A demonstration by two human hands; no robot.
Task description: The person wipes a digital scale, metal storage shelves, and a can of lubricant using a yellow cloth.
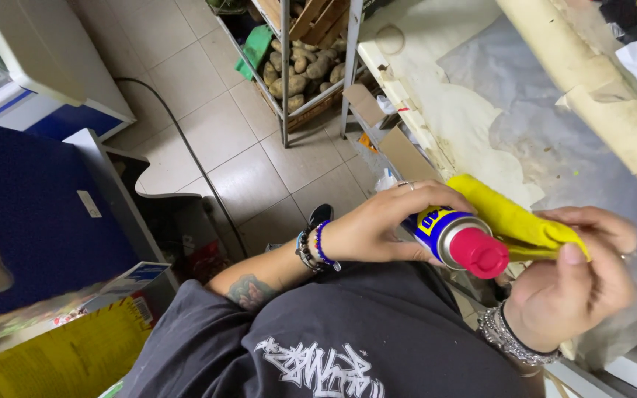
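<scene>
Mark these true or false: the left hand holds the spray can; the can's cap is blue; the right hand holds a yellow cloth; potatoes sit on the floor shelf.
1. The left hand holds the spray can: true.
2. The can's cap is blue: false, it is red.
3. The right hand holds a yellow cloth: true.
4. The potatoes lie loose on the tiled floor: false, they sit in a crate on the metal rack.
</scene>
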